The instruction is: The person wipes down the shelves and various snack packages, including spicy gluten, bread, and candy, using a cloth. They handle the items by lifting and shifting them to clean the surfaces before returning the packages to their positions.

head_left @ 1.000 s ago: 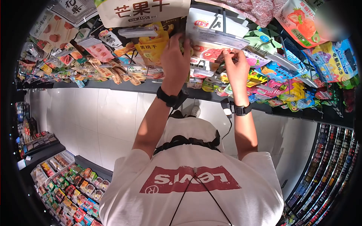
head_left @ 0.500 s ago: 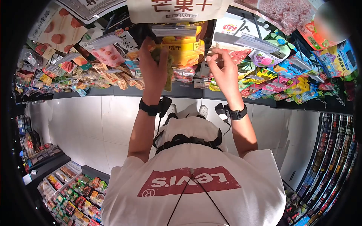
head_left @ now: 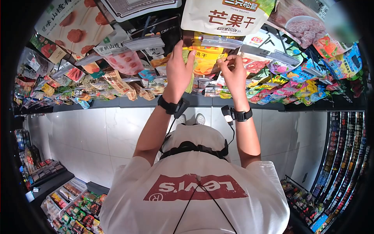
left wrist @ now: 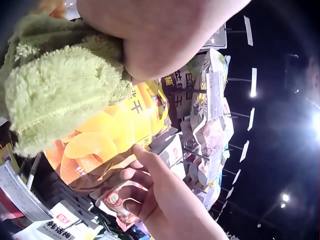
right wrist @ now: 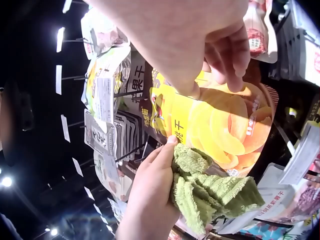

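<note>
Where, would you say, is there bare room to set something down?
The bare floor offers one patch between the left forearm and the packed lower-left display, another between the right forearm and the right-hand rack. The hanging bags are crowded, especially around the yellow bag, with the left hand, right hand and green cloth.

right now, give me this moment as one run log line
left hand: gripping green cloth | right hand: fingers curled at yellow pouch's edge | yellow pouch: among other packets
</note>
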A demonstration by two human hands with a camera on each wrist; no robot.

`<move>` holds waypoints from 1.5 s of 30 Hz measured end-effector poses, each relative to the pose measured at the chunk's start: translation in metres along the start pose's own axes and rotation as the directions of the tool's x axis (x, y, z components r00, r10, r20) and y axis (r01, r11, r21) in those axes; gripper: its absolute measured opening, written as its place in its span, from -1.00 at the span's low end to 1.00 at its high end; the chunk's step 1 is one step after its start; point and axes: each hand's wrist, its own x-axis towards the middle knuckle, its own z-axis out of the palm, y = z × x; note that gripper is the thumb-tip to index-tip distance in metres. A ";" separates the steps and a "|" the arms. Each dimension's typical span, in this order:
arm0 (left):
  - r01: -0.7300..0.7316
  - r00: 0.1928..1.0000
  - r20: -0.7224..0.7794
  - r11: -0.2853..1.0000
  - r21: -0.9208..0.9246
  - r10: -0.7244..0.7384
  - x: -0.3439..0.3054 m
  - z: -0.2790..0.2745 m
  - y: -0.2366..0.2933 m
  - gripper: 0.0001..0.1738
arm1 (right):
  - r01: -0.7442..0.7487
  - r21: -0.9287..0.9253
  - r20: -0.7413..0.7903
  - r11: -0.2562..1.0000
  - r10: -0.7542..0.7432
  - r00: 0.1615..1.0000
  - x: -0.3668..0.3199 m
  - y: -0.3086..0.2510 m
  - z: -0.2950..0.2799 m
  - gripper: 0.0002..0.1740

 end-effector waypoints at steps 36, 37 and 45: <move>-0.022 0.998 -0.053 0.996 -0.086 0.018 0.048 -0.116 -0.093 -0.69 | -0.008 -0.002 0.171 1.000 0.008 0.985 -0.030 -0.075 0.154 -0.16; -0.040 0.995 -0.089 0.997 -0.067 0.034 0.050 -0.115 -0.093 -0.68 | -0.014 -0.007 0.165 1.000 0.015 0.986 -0.029 -0.074 0.155 -0.16; -0.036 0.992 -0.123 0.998 -0.057 0.029 0.061 -0.107 -0.100 -0.62 | -0.031 0.021 0.135 0.999 0.028 0.991 -0.026 -0.081 0.150 -0.32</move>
